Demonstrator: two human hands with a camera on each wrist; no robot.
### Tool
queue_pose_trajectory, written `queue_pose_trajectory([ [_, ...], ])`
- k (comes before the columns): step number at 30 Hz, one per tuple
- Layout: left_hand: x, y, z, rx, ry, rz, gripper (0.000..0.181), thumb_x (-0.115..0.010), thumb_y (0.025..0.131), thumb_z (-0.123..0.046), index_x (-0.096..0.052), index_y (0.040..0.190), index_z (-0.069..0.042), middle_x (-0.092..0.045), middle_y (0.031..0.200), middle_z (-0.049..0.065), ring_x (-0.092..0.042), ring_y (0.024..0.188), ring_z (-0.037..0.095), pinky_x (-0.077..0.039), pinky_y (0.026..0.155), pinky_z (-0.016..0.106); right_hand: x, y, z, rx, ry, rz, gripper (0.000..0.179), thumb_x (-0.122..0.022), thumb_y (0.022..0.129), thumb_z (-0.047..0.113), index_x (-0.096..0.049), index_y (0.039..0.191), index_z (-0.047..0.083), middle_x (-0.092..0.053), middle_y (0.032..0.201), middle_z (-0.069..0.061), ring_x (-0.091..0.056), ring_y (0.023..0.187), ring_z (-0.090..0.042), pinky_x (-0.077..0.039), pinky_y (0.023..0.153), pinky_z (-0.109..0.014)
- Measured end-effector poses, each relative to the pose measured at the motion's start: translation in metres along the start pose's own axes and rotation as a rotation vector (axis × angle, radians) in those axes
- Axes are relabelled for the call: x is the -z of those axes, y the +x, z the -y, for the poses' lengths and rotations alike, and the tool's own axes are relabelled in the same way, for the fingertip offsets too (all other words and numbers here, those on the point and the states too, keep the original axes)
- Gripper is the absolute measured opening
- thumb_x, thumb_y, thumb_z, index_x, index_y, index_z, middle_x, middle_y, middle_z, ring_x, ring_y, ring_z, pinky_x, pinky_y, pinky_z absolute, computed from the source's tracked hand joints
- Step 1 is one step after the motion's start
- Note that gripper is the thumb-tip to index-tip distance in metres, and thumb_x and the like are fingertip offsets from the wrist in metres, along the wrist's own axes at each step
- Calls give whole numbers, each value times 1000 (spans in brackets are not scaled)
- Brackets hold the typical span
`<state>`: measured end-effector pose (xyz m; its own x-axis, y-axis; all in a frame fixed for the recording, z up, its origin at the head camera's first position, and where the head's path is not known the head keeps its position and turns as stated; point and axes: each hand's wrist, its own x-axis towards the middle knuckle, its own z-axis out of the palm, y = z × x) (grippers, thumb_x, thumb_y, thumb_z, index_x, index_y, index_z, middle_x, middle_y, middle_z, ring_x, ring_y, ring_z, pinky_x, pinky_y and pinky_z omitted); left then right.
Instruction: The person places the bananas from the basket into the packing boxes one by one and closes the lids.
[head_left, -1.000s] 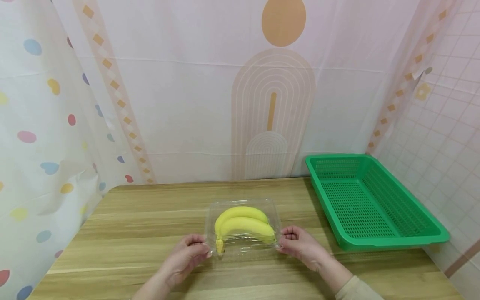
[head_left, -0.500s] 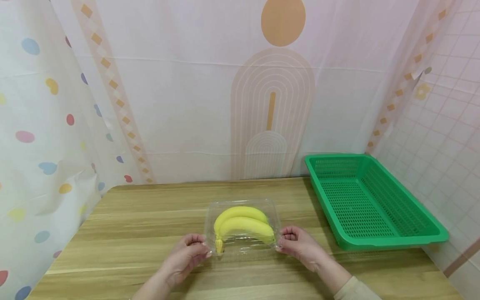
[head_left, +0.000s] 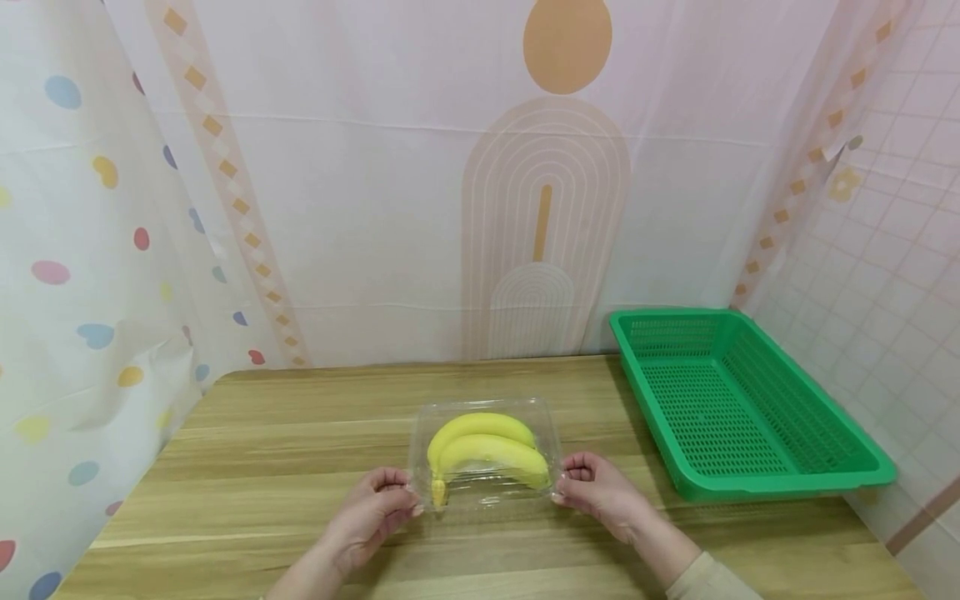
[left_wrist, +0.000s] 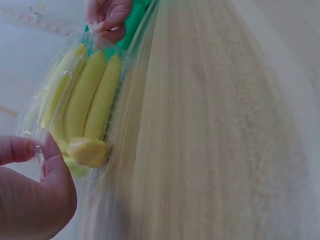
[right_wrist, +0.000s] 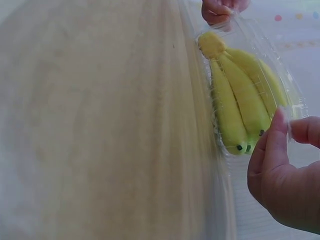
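A clear plastic clamshell box (head_left: 480, 502) sits on the wooden table in front of me, its lid down over a bunch of yellow bananas (head_left: 491, 452). My left hand (head_left: 372, 510) pinches the box's near left corner between thumb and fingers. At the near right corner, my right hand (head_left: 603, 497) does the same. In the left wrist view the thumb and fingertip of the left hand (left_wrist: 35, 185) meet at the clear rim. From the right wrist view, the right hand (right_wrist: 285, 170) pinches the rim beside the bananas' dark tips.
A green perforated plastic basket (head_left: 750, 479) stands on the right side of the wooden table (head_left: 285, 450). Behind the table hangs a patterned curtain (head_left: 375, 208); a dotted curtain (head_left: 112, 275) lines the left.
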<state>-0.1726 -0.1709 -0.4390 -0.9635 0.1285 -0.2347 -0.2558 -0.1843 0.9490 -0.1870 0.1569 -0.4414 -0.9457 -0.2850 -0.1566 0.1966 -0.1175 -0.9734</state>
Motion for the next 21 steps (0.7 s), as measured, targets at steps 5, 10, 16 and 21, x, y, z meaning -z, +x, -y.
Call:
queue_pose_trajectory([
  [5, 3, -1, -2, 14, -14, 60, 22, -59, 85, 9, -48, 103, 2, -51, 93, 6, -59, 81, 14, -57, 77, 23, 1, -1, 1, -12, 22, 18, 39, -60, 89, -10, -38, 120, -18, -49, 98, -10, -55, 88, -16, -58, 84, -26],
  [10, 8, -2, -4, 30, -31, 122, 21, -61, 88, 5, -49, 105, 1, -52, 97, 6, -60, 85, 12, -56, 81, 23, 3, -2, 3, -11, 24, 39, 47, -60, 90, -5, -33, 126, -20, -49, 102, -12, -57, 89, -16, -57, 83, -25],
  [16, 14, -1, -7, 57, -26, 151, 27, -61, 94, -4, -46, 115, 5, -57, 98, 6, -60, 87, 14, -57, 83, 27, 7, -2, 4, -9, -19, 49, 52, -60, 92, -1, -31, 130, -21, -49, 106, -14, -59, 87, -16, -58, 80, -25],
  [21, 18, 0, -11, 42, 27, 101, 33, -60, 96, -9, -44, 121, 5, -59, 99, 5, -60, 89, 15, -58, 81, 28, 12, -1, 9, 21, -99, 27, 49, -59, 94, 3, -34, 130, -20, -52, 108, -17, -60, 87, -17, -58, 78, -26],
])
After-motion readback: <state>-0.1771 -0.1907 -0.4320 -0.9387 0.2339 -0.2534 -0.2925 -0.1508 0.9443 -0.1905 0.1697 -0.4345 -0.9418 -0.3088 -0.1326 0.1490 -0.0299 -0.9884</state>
